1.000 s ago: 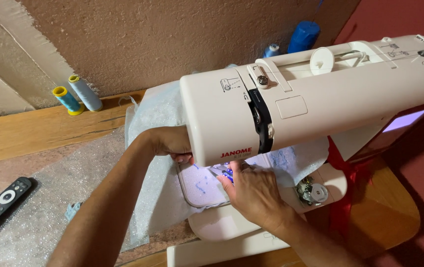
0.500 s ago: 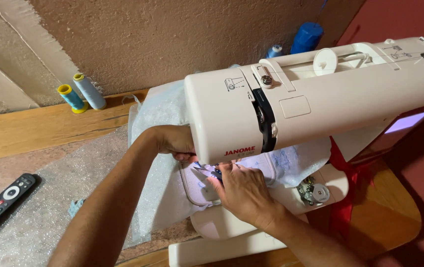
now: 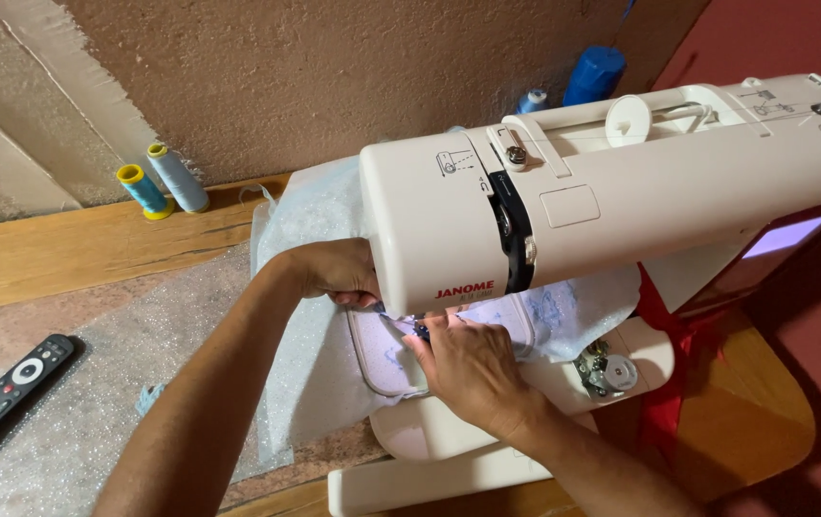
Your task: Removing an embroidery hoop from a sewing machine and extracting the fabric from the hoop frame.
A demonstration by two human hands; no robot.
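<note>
Under the head of a white sewing machine (image 3: 621,201), pale blue fabric (image 3: 320,230) framed in an embroidery hoop (image 3: 372,359) is steadied by the left hand (image 3: 334,271), while a small blue-handled tool at the needle is pinched by the right hand (image 3: 473,369). Whether the left hand's fingers are closed cannot be told.

We see sewing machine (image 3: 621,201) centre-right, embroidery hoop (image 3: 382,359) under its head, both hands (image 3: 473,369) at the needle. Two thread spools (image 3: 164,179) upper left, remote control (image 3: 4,397) lower left.
</note>
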